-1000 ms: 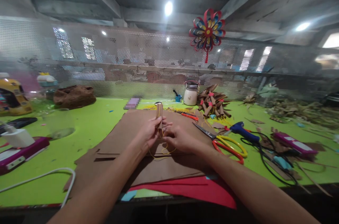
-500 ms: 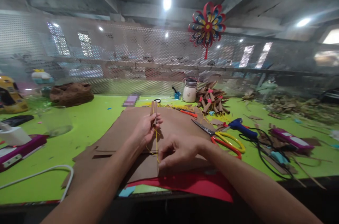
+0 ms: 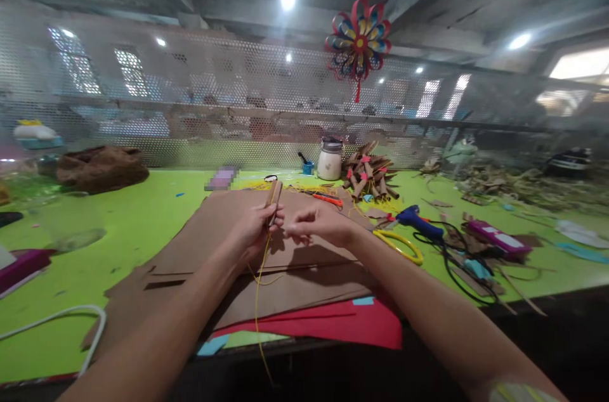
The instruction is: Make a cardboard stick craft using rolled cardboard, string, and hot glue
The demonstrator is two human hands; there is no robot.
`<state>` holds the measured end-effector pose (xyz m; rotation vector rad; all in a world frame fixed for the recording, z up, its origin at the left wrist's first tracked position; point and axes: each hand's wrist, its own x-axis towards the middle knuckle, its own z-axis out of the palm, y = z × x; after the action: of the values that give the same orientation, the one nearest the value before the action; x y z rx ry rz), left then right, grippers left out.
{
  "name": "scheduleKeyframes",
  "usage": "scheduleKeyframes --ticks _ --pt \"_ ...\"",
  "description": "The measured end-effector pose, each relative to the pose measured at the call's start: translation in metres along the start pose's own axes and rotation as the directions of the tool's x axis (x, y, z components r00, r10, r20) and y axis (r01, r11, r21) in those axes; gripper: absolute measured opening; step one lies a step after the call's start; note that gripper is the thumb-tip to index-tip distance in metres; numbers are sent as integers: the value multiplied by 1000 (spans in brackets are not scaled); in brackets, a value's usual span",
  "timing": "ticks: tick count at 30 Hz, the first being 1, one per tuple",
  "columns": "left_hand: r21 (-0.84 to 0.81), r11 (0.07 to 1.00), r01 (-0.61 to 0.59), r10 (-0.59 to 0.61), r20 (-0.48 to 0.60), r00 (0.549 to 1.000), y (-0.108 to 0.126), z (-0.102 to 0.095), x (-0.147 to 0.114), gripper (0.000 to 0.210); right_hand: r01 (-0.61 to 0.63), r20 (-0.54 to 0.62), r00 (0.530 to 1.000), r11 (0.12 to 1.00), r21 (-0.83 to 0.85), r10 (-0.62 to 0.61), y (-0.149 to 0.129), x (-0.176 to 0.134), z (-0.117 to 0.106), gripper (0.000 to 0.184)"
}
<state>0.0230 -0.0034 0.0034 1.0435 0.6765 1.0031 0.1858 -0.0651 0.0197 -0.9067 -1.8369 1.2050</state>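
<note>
My left hand [image 3: 261, 224] is closed around a small brown paper tube [image 3: 275, 194], which stands up out of the fingers at a slight tilt. From beneath this grip a thin yellow string [image 3: 257, 304] hangs over the paper and past the table's front edge. A short way to the right is my right hand [image 3: 321, 224], its fingers loosely bent and slightly apart, with nothing visible in them. Both hands hover above a stack of brown paper sheets [image 3: 228, 218].
Red sheets [image 3: 375, 326] stick out under the stack. Yellow-handled scissors [image 3: 404, 246], partly hidden, lie beside a blue glue gun [image 3: 421, 222]. Behind are an orange cutter [image 3: 328, 200], a pile of paper tubes [image 3: 368, 177] and a white jar [image 3: 330, 164]. A white cable [image 3: 98, 332] lies left.
My right hand has let go of the yellow string and risen toward the paper tube. The string now hangs loose. The view has shifted right.
</note>
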Motion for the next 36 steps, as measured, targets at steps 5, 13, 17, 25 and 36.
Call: scheduleKeyframes --ticks 5,13,17,25,36 --pt "25 999 28 -30 77 997 -3 0 0 12 -76 -401 916 992 -106 27 24 11 -14 26" --pt "-23 999 -26 24 -73 997 3 3 -4 13 -225 -570 821 940 -257 41 35 12 -25 25" --pt "-34 997 -62 57 -129 990 4 2 -2 15 -259 -553 833 887 -381 6 44 12 -23 23" --pt "-99 982 -160 140 -190 972 10 -3 0 16 -145 -369 913 708 -691 -173 62 14 -15 28" --pt "-13 997 -75 75 -56 996 6 -3 -1 13 -166 -315 938 615 -771 -141 53 16 -13 29"
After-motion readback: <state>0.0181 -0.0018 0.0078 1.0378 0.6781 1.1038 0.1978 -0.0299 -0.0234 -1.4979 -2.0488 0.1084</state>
